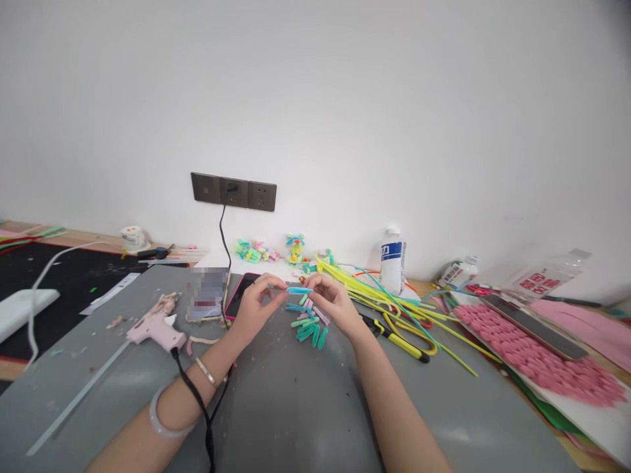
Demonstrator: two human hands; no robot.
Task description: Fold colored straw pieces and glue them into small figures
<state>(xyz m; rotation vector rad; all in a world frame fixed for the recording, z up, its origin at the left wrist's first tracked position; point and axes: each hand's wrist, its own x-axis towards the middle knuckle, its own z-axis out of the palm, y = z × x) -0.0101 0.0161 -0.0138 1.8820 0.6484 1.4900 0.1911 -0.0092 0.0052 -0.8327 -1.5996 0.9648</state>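
Observation:
A short piece of blue pipe cleaner [298, 290] is stretched level between my two hands, above the grey mat [290, 407]. Thumb and fingers of my left hand [263, 297] pinch its left end. At the other end, my right hand [331, 297] grips it in the same way. Just below lies a small pile of cut and folded pipe cleaners [310, 334] in teal, mint, blue and lilac. My fingers partly cover the far side of this pile.
A pink glue gun [158, 332] with a black cord lies left. Right of my hands are long yellow pipe cleaners [365, 292] and a yellow-black cutter [404, 345]. Behind stand small pipe-cleaner figures [296, 249] and a white bottle [392, 263]. Pink braided work [537, 355] lies far right.

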